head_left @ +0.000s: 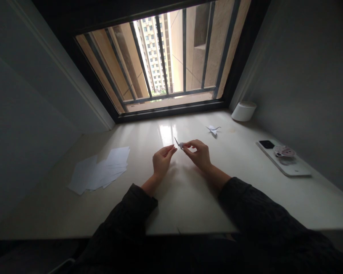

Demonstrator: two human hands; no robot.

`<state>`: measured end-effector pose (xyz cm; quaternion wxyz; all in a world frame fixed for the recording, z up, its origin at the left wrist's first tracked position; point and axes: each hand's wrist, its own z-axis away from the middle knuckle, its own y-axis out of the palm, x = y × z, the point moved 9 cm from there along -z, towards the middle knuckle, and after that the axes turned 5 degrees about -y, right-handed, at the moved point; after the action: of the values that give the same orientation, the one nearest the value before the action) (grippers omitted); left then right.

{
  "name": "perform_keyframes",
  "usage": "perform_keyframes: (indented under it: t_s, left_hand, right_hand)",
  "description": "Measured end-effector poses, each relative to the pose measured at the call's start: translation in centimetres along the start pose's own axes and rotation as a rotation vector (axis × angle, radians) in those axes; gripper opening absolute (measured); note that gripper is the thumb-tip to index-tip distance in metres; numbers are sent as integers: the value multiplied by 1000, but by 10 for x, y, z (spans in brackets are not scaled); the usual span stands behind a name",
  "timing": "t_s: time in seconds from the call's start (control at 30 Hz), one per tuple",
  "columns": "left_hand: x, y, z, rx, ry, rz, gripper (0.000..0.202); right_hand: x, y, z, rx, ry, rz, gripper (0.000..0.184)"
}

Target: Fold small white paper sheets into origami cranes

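White sheets (pixel 100 173) lie leftmost; the left hand (pixel 162 160) curls, fingers perhaps meeting, one cannot tell; mid-desk (pixel 185 213), a small greyish folded paper (pixel 181 145), thin spike slanting up-left, sits pinched in the right hand's (pixel 198 154) fingers

Folded ppr (pixel 180 145) pt-hidden by R hand (pixel 199 155); sleeves (pixel 260 205) cut off btm.

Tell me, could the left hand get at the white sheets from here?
Probably yes: the left hand seems to hold nothing, and nothing visible stands between it and the white sheets.
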<state>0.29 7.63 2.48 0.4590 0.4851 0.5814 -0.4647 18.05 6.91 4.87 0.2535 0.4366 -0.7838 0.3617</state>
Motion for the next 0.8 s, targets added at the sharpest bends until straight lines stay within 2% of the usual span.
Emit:
perform_keyframes:
  t_s: [0.13, 0.27, 0.4, 0.57, 0.8]
  left_hand:
    - [-6, 11, 9, 76, 14, -31, 32]
    - [-9, 7, 9, 36, 60, -44, 32]
    - [-11, 1, 5, -5, 107, -60, 27]
    - [-14, -7, 6, -103, 155, -71, 28]
    - [-20, -4, 8, -131, 230, -169, 26]
  right_hand:
    - [20, 9, 3, 79, -181, 86, 12]
    - [24, 9, 6, 40, -227, 34, 9]
    - [18, 6, 6, -25, -136, -88, 10]
    - [3, 6, 7, -72, 77, -181, 15]
    - [-7, 20, 7, -28, 187, -206, 24]
